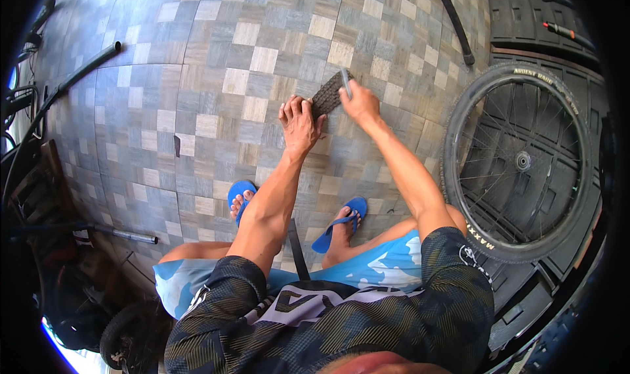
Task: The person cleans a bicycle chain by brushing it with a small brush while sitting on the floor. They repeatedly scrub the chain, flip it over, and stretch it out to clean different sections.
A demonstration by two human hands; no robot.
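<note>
Just ahead of me, a dark brown, knobby piece of tire tread slants away over the tiled floor. My left hand has its fingers bent and its thumb against the tread's near-left end. A thin grey blade-like tool is gripped in my right hand, whose fingers are closed. The tool lies across the tread's far-right end. Its exact kind cannot be made out, and its lower part is hidden in the fist.
A bicycle wheel with a black tire leans on dark panels at the right. Black tubes lie at the left, another tube at the far right. A small dark scrap is on the floor. Blue flip-flops are on my feet.
</note>
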